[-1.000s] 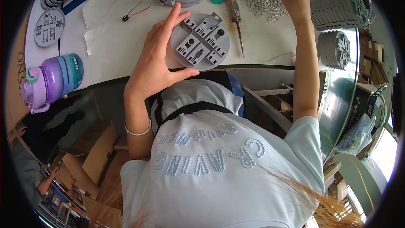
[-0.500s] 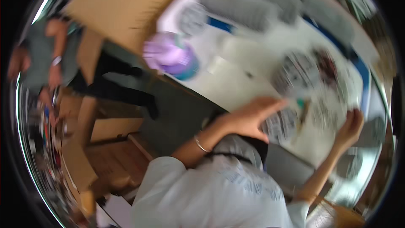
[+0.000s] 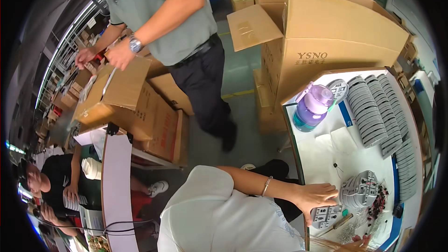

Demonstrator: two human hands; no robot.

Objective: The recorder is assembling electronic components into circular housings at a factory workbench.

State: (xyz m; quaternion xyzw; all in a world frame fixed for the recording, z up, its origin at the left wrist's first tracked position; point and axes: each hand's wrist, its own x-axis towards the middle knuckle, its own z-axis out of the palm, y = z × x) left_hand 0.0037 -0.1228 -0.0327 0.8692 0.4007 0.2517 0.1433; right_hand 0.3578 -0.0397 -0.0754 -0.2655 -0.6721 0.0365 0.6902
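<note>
My left hand point(image 3: 317, 198) reaches over the near left edge of the white work table. Its thumb and fingers lie around a round grey plastic housing point(image 3: 325, 216) on the tabletop. Only the fingertips of my right hand point(image 3: 360, 241) show at the bottom edge, close to thin shiny wires or pins point(image 3: 350, 231); whether they hold anything is hidden. Between the hands lies a slim tool with a tan handle point(image 3: 343, 220), beside a small green piece point(image 3: 345, 213). Just beyond my left fingers stands a stack of grey housings point(image 3: 358, 190), with a pile of small dark red and black parts point(image 3: 377, 204) to its right.
A purple and teal bottle point(image 3: 311, 107) stands at the table's far left corner. Long rows of grey discs point(image 3: 368, 109) line the far right. Behind rises a large cardboard box point(image 3: 336, 60). A standing person point(image 3: 186, 28) handles another carton point(image 3: 126, 107); a seated person point(image 3: 58, 182) is lower left.
My view has swung left and sharpened, bringing both co-workers and the large box further in. My left hand stays by the grey housing; my right hand has dropped mostly out of sight.
</note>
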